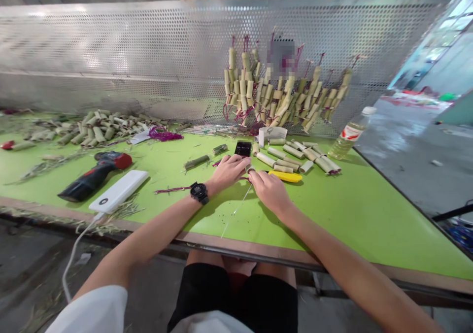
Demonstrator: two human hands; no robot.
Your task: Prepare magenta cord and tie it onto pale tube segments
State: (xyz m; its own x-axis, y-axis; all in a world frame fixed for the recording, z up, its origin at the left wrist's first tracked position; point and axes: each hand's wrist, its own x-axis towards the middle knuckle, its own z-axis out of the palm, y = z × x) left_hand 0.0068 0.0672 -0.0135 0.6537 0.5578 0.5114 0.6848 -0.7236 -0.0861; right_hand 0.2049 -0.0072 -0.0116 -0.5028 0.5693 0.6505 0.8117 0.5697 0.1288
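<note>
My left hand (229,170), with a black watch on the wrist, and my right hand (270,191) meet at the middle of the table. Between their fingertips is a short bamboo tube (250,168), both hands closed on it. A thin pale wire or strand (240,203) runs from beneath my right fingers towards the table's near edge. Purple cord (173,190) lies left of my left wrist. Just beyond my left fingers lies a black device with a display (243,149). A yellow-handled cutter (286,176) rests beside my right hand.
Loose bamboo tubes (284,156) lie beyond my right hand, near an oil-coloured bottle (351,133). Strung bamboo bundles (273,94) hang on the perforated metal panel (166,47). At left are a cordless drill (96,174), a white power bank (120,190) and a bamboo pile (98,128).
</note>
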